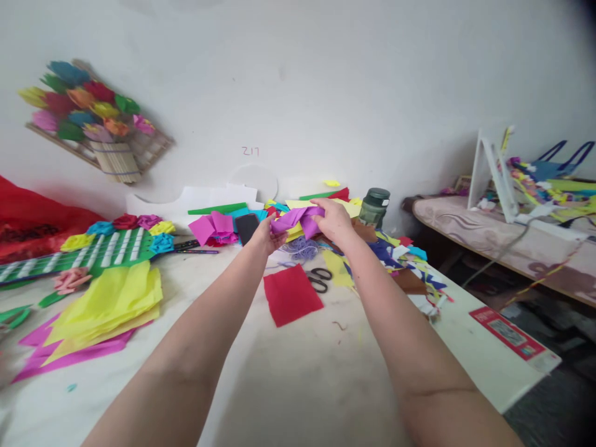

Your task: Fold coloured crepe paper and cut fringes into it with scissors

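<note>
Both arms reach forward over the table. My left hand is closed on the left end of a piece of purple paper. On the right, my right hand grips the paper's other end. The purple piece looks folded or twisted between them, above a tangle of grey-violet yarn. Nearer to me lies a flat red square, with black-handled scissors beside its upper right edge. A dark phone is just left of my left hand.
Yellow sheets over magenta ones lie at the left, near a green board with paper flowers. Coloured scraps cover the right side, by a dark jar. A second table stands at the right.
</note>
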A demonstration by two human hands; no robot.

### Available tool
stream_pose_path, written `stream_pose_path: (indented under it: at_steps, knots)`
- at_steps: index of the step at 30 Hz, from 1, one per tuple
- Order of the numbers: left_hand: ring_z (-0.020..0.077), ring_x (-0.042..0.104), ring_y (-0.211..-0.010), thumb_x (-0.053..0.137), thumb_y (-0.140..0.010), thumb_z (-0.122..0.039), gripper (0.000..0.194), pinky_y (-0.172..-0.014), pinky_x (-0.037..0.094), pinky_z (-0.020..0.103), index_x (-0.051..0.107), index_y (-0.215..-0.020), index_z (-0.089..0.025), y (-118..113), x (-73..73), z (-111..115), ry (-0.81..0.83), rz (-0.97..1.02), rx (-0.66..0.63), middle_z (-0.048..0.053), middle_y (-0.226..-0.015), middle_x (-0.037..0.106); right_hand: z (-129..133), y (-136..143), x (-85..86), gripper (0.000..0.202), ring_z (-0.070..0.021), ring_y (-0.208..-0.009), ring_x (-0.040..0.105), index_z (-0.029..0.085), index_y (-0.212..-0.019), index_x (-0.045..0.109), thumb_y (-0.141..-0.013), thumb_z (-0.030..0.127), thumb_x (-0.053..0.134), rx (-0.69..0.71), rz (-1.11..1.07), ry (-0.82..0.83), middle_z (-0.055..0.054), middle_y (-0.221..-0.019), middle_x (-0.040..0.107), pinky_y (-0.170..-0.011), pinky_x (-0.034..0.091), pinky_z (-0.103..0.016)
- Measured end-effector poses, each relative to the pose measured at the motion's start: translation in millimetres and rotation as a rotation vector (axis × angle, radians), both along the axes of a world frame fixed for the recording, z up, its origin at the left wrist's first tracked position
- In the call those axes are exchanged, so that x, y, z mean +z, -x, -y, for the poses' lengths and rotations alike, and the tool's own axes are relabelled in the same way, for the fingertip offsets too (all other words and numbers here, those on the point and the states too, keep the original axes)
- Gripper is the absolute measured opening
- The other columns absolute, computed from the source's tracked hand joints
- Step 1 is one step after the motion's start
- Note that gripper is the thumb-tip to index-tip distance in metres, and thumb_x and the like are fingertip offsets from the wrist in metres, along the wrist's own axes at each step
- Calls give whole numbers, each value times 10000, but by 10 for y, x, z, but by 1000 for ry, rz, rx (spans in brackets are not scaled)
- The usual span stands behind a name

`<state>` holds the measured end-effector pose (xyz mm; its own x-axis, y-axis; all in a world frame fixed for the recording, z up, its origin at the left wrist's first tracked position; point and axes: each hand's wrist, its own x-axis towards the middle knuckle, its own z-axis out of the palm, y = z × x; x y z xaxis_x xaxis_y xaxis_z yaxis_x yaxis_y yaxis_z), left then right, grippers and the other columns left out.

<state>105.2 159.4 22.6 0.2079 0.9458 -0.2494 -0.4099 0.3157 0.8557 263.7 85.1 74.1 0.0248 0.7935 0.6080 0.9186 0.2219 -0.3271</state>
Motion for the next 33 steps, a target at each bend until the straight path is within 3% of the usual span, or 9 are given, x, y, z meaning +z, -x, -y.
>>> stream_pose_path:
  at_steps: [2, 5, 9, 13, 17, 22, 29, 33]
  knots:
    - [135, 582, -551, 551, -751, -395, 279, -502, 495, 220, 556, -890, -153, 98, 56, 156, 155, 75, 56, 58, -625, 567, 74, 102, -20, 400, -208, -1046, 498, 171, -1140, 563, -748, 155, 484, 9, 66, -34, -67, -1153, 576, -907, 372, -311]
    - [154, 612, -575, 563, -756, -351, 273, -508, 514, 222, 568, -909, -125, 256, 82, 387, 220, 175, 33, 87, -646, 599, 200, 296, -94, 358, -218, -1023, 484, 157, -1123, 560, -788, 136, 435, 17, 206, -86, -91, -1087, 587, -855, 379, -306]
    - [173, 634, -603, 549, -760, -168, 153, -543, 533, 235, 585, -893, -102, 465, 45, 618, 187, 162, 76, 99, -658, 632, 366, 530, -255, 349, -223, -988, 463, 163, -1151, 515, -833, 129, 374, 17, 356, -105, -106, -1012, 586, -738, 380, -284]
    - [152, 629, -589, 549, -742, -64, 104, -556, 543, 238, 571, -833, -108, 668, 12, 835, 62, 122, 182, 62, -654, 624, 452, 627, -437, 300, -220, -929, 456, 165, -1047, 551, -855, 124, 324, -67, 379, -123, -108, -945, 569, -679, 361, -284]
    - [116, 613, -607, 578, -724, -48, 117, -579, 561, 257, 567, -805, -133, 844, -75, 1092, -89, 130, 209, 27, -721, 618, 483, 657, -579, 253, -219, -902, 438, 165, -952, 582, -825, 116, 370, -157, 325, -126, -113, -937, 536, -627, 353, -282]
    - [110, 599, -614, 593, -720, -68, 65, -587, 567, 261, 573, -758, -117, 1013, -272, 1331, -107, 123, 195, 37, -717, 614, 557, 767, -727, 248, -239, -916, 433, 176, -924, 602, -778, 119, 409, -281, 229, -124, -126, -952, 506, -581, 357, -275]
    - [107, 608, -628, 564, -739, -64, 54, -603, 565, 253, 581, -749, -114, 1158, -385, 1504, -99, 135, 175, 36, -741, 628, 646, 840, -824, 447, -265, -792, 574, 166, -1238, 485, -824, 307, 392, -360, -74, 108, -140, -799, 617, -706, 409, -372]
    - [117, 617, -632, 584, -719, -63, 76, -608, 563, 253, 585, -772, -118, 1151, -454, 1579, -70, 129, 177, 40, -748, 636, 645, 813, -859, 533, -264, -870, 588, 173, -1315, 405, -794, 287, 396, -242, -291, 125, -142, -919, 638, -801, 412, -411]
